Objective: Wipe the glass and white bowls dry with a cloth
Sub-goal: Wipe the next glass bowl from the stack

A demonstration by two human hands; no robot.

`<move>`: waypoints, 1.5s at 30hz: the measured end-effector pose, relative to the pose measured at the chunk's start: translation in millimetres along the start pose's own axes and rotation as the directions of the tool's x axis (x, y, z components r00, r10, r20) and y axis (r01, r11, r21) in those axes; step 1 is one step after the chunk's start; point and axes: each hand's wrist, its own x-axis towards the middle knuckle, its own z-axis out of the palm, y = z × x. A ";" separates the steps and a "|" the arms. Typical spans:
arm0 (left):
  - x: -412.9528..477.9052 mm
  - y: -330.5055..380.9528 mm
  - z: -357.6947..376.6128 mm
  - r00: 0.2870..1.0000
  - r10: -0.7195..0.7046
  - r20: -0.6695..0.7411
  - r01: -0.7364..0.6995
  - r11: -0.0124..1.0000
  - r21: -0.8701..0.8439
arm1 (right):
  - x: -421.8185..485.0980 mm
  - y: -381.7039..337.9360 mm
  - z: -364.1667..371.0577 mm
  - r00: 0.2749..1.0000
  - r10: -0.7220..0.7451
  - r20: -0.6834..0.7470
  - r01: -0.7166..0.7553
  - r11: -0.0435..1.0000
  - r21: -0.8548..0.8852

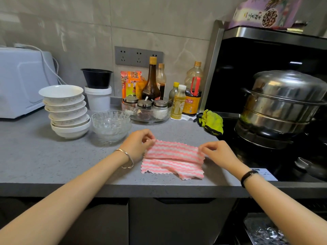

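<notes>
left hand [137, 145], right hand [220, 153]: cloth [174, 159] corners

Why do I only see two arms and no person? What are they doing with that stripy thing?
The camera sits on the person's head and looks down, so you see only their arms. The left hand and right hand each pinch an upper corner of a pink-and-white striped cloth; its lower part lies on the grey counter. Behind it stand a stack of white bowls and stacked glass bowls. A steel pot sits on the stove at the right.
</notes>
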 end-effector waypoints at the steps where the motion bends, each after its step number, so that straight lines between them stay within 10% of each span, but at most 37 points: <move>1: 3.2 2.1 -1.4 1.000 0.006 -0.003 -0.006 1.000 -0.024 | 2.3 -1.4 -2.4 1.000 -0.009 -0.011 0.009 1.000 0.016; 22: 56.6 67.0 -73.5 0.927 0.195 -0.320 -0.253 0.956 -0.150 | 43.2 -73.3 -63.2 0.926 -0.286 -0.246 0.328 0.933 0.150; 27: 9.2 52.5 -64.8 0.996 0.090 0.013 -0.083 0.964 -0.254 | 5.5 -47.0 -52.8 0.957 -0.271 0.108 0.241 0.943 0.231; 33: -30.1 7.3 -33.2 0.894 -0.039 0.446 0.130 0.976 -0.175 | -24.6 -2.9 -19.2 0.842 -0.077 0.534 -0.081 0.961 0.266; 45: 19.1 -26.2 -8.2 0.984 -0.151 0.099 0.151 0.988 0.002 | 32.9 3.5 27.1 0.993 0.025 0.112 -0.038 0.993 0.111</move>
